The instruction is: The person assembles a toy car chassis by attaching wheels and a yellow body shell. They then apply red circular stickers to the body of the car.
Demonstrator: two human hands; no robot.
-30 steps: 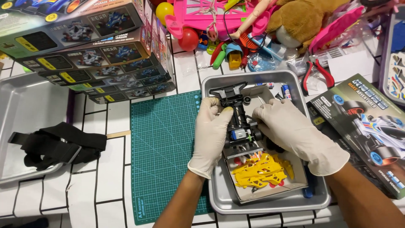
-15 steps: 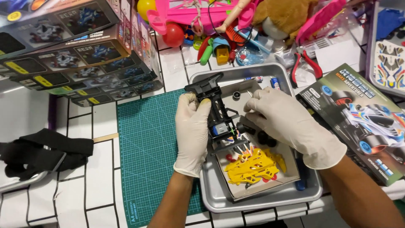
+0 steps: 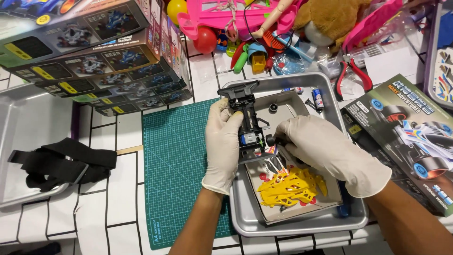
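Observation:
Both hands wear white gloves. My left hand grips the left side of a black toy car chassis held above a metal tray. My right hand pinches a small black wheel at the chassis's right side. A small blue motor sits in the chassis. Under the hands, in the tray, lie a yellow plastic parts frame on a cardboard sheet, a small battery and a black ring.
A green cutting mat lies left of the tray. Stacked model car boxes stand at the upper left, another box at right. Red-handled pliers, assorted toys, a black strap on a second tray.
The chassis has been lifted and turned more lengthwise, its front pointing away. My right hand moved to the wheel at its right side. The camera view shifted slightly.

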